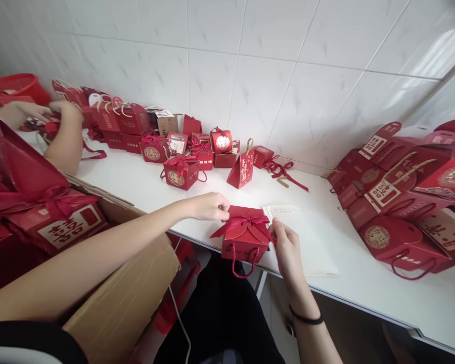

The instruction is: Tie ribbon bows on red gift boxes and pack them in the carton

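Note:
A small red gift box point(242, 250) with a twisted cord handle sits at the table's front edge, its petal-shaped flaps folded together on top. Across the lid runs a dark red ribbon point(248, 221) tied in a bow, one tail hanging to the left. My left hand point(209, 206) is closed in a pinch at the bow's left loop, by the box's far left corner. On the opposite side, my right hand point(288, 247) pinches the ribbon's right end. An open notebook point(311, 247) lies beneath and beside that hand.
Several finished red boxes point(182, 172) stand along the tiled wall, beside loose ribbon point(288, 174). Stacked gift boxes point(398, 237) fill the table's right side. At left, a cardboard carton point(129, 288) holds more boxes. Another person's arms point(66, 134) reach over the table's far left, near a red basin point(38, 88).

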Tool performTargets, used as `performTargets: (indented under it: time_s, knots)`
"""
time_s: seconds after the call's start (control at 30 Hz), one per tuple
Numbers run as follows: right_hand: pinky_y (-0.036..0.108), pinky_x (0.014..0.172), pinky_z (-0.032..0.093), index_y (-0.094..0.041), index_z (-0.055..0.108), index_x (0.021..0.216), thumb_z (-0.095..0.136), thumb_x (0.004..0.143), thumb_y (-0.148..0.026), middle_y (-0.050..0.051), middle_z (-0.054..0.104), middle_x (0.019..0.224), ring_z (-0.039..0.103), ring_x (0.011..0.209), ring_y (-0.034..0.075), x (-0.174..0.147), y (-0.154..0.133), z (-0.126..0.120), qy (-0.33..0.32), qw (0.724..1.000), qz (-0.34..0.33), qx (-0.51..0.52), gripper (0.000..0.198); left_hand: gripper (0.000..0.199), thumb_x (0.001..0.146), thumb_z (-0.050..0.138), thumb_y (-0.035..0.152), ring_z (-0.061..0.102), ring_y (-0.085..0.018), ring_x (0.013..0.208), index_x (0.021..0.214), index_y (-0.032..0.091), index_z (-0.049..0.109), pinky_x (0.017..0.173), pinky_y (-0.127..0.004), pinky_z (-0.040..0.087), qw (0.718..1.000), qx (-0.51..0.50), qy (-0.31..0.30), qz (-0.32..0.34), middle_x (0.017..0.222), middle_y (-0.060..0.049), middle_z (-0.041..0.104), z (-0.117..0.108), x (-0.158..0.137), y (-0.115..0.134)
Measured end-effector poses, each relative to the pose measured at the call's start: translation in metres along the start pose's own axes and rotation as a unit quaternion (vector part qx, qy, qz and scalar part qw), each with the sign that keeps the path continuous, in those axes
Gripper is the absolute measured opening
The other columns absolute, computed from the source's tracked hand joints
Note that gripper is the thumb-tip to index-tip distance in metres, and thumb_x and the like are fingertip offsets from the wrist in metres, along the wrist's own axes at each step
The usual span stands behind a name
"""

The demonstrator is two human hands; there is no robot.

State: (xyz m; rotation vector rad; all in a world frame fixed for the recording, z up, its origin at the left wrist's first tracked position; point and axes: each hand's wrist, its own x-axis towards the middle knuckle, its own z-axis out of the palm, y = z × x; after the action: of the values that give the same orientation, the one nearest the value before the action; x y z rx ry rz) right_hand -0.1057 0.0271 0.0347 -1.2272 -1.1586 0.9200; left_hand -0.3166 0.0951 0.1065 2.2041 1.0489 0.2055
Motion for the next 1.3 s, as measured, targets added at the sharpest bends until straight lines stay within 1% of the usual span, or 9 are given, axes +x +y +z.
performTargets:
  time_s: [0.13, 0.27, 0.33, 0.47, 0.67, 0.87, 1.03, 1.2, 1.3]
  knots:
    - [0.024, 0.051, 0.029, -0.018, 0.04, 0.059, 0.042, 0.086, -0.059, -0.001, 0.038, 0.057, 0.036, 0.054, 0.014, -0.005, -0.006, -0.011, -0.04, 0.996, -0.017, -0.072, 0.049, 0.007, 0.062, 0.048, 0.022, 0.045, -0.015, 0.068, 0.068, 0.018, 0.046, 0.061, -0.028, 0.035, 0.992, 0.071, 0.099, 0.03, 0.078, -0.003, 0.052, -0.001, 0.002, -0.003]
    - [0.024, 0.052, 0.03, -0.018, 0.039, 0.059, 0.046, 0.083, -0.063, -0.001, 0.039, 0.057, 0.037, 0.056, 0.014, -0.01, -0.015, -0.014, -0.097, 0.983, -0.023, -0.152, 0.051, 0.016, 0.066, 0.043, 0.019, 0.048, -0.018, 0.084, 0.08, 0.018, 0.05, 0.074, -0.031, 0.04, 0.981, 0.013, 0.157, 0.116, 0.091, -0.005, 0.052, 0.002, 0.004, 0.008]
    - [0.024, 0.052, 0.029, -0.018, 0.039, 0.058, 0.047, 0.083, -0.061, -0.001, 0.039, 0.056, 0.036, 0.055, 0.014, -0.012, -0.019, -0.013, -0.111, 0.98, -0.031, -0.162, 0.05, 0.014, 0.071, 0.046, 0.021, 0.049, -0.018, 0.087, 0.083, 0.017, 0.054, 0.078, -0.032, 0.041, 0.979, 0.012, 0.145, 0.14, 0.091, -0.004, 0.053, 0.008, 0.004, 0.018]
    - [0.024, 0.048, 0.028, -0.019, 0.038, 0.055, 0.046, 0.083, -0.055, -0.001, 0.038, 0.053, 0.035, 0.052, 0.013, -0.012, -0.023, -0.01, -0.11, 0.976, -0.037, -0.182, 0.046, 0.011, 0.078, 0.055, 0.027, 0.05, -0.02, 0.093, 0.082, 0.017, 0.06, 0.084, -0.034, 0.04, 0.979, 0.097, 0.11, 0.144, 0.089, -0.005, 0.055, 0.02, 0.004, 0.031]
    - [0.024, 0.046, 0.024, -0.019, 0.035, 0.053, 0.046, 0.078, -0.058, -0.003, 0.033, 0.051, 0.03, 0.049, 0.012, -0.007, -0.026, -0.006, -0.118, 0.971, -0.021, -0.206, 0.048, 0.007, 0.081, 0.054, 0.022, 0.049, -0.019, 0.094, 0.078, 0.018, 0.059, 0.084, -0.03, 0.039, 0.977, 0.126, 0.114, 0.132, 0.086, -0.003, 0.056, 0.024, 0.003, 0.029]
    - [0.025, 0.056, 0.035, -0.019, 0.043, 0.055, 0.045, 0.082, -0.048, 0.001, 0.046, 0.056, 0.043, 0.058, 0.015, -0.006, -0.024, -0.01, -0.172, 0.975, -0.022, -0.14, 0.04, 0.006, 0.078, 0.055, 0.02, 0.049, -0.019, 0.093, 0.073, 0.018, 0.057, 0.082, -0.03, 0.039, 0.979, 0.116, 0.119, 0.117, 0.083, -0.003, 0.055, 0.023, 0.0, 0.029]
    - [0.024, 0.051, 0.033, -0.019, 0.042, 0.054, 0.046, 0.083, -0.058, 0.0, 0.043, 0.054, 0.04, 0.053, 0.014, -0.011, -0.025, -0.008, -0.164, 0.975, -0.025, -0.145, 0.049, 0.008, 0.078, 0.055, 0.021, 0.049, -0.02, 0.09, 0.072, 0.017, 0.058, 0.08, -0.031, 0.039, 0.982, 0.089, 0.122, 0.115, 0.081, -0.003, 0.055, 0.022, 0.002, 0.025]
    - [0.023, 0.045, 0.023, -0.019, 0.035, 0.055, 0.046, 0.083, -0.056, -0.003, 0.031, 0.051, 0.027, 0.048, 0.011, -0.022, -0.028, -0.003, -0.144, 0.979, -0.003, -0.141, 0.048, 0.008, 0.077, 0.054, 0.023, 0.05, -0.019, 0.086, 0.072, 0.018, 0.058, 0.076, -0.03, 0.04, 0.983, 0.092, 0.106, 0.121, 0.082, -0.003, 0.055, 0.023, 0.006, 0.017]
    - [0.023, 0.045, 0.021, -0.019, 0.034, 0.055, 0.045, 0.082, -0.053, -0.003, 0.028, 0.052, 0.026, 0.049, 0.011, -0.028, -0.032, -0.004, -0.116, 0.979, -0.002, -0.167, 0.045, 0.008, 0.077, 0.054, 0.023, 0.049, -0.019, 0.086, 0.072, 0.018, 0.058, 0.076, -0.029, 0.04, 0.982, 0.102, 0.106, 0.122, 0.082, -0.003, 0.055, 0.025, 0.008, 0.017]
